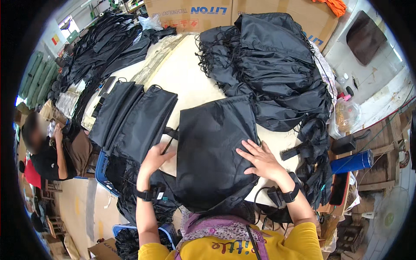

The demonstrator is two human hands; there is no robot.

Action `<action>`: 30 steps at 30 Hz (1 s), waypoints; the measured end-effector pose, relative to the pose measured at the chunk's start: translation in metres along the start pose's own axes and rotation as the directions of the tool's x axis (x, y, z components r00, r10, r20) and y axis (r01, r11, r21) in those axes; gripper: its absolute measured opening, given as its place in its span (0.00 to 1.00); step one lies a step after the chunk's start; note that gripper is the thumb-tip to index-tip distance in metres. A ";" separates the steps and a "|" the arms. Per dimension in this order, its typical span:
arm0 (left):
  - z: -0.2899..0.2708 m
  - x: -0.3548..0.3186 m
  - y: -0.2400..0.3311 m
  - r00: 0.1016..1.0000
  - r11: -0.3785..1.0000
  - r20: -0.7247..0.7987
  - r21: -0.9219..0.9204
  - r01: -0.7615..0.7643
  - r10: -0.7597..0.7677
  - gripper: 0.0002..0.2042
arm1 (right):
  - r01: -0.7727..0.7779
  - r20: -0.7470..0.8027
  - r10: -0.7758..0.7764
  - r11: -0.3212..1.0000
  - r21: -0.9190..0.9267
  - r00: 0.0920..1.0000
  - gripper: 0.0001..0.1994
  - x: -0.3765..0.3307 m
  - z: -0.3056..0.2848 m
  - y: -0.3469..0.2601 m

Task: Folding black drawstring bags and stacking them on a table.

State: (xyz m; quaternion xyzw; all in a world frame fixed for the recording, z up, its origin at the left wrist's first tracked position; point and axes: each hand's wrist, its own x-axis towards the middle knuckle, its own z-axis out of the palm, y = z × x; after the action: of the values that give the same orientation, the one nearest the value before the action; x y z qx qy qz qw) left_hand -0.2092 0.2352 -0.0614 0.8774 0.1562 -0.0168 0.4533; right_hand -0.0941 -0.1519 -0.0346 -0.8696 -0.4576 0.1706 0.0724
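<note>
A flat black drawstring bag (212,147) of thin, shiny cloth lies in front of me on the pale table. My right hand (260,160) rests on its right side, palm down with the fingers spread. Just off its left edge is my left hand (157,158), thumb and fingers closed around a thin black strip (166,146). Whether that strip is a cord or a tool, I cannot tell. Left of this hand, folded black bags (147,117) lie overlapping in a neat row.
Beyond the bag rises a big heap of black bags (277,65) with loose cords. Another heap (108,43) covers the far left. Cardboard boxes (186,17) line the back. Black straps (312,138) and a blue cylinder (353,162) are at right. A co-worker (52,149) sits at left.
</note>
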 end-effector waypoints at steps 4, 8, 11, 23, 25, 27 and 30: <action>-0.042 -0.031 0.045 0.988 0.967 -0.126 -0.248 0.060 -0.094 0.11 | -0.021 -0.015 0.022 0.997 0.076 1.000 0.43 -0.003 0.000 0.001; -0.038 -0.005 0.096 0.921 0.670 -0.389 -0.679 -0.301 0.018 0.08 | -0.029 -0.005 0.029 0.997 0.078 1.000 0.43 -0.003 0.001 -0.003; -0.014 0.027 0.144 0.930 0.575 -0.354 -0.742 -0.345 0.101 0.15 | -0.040 -0.019 0.042 0.995 0.088 0.999 0.43 -0.002 0.002 -0.006; 0.075 -0.006 0.061 0.902 0.709 0.333 0.563 -0.425 0.276 0.45 | -0.404 0.170 0.621 0.257 0.878 0.765 0.17 -0.072 0.024 -0.030; 0.078 -0.007 0.053 0.890 0.749 0.231 0.480 -0.456 0.394 0.45 | -0.360 0.229 0.576 0.124 0.925 0.785 0.25 -0.077 0.032 -0.032; 0.078 -0.006 0.051 0.885 0.761 0.225 0.451 -0.466 0.408 0.46 | -0.054 0.165 0.565 -0.208 0.977 0.809 0.38 -0.070 0.034 -0.046; 0.080 -0.006 0.051 0.880 0.775 0.190 0.419 -0.473 0.434 0.45 | 0.096 0.036 0.627 -0.176 0.980 0.779 0.46 -0.039 0.050 -0.056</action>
State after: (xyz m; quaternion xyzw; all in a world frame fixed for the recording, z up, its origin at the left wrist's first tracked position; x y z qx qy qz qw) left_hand -0.1916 0.1422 -0.0667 0.9684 -0.0870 0.0209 0.2328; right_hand -0.1759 -0.1531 -0.0569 -0.6069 0.0661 0.2386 0.7553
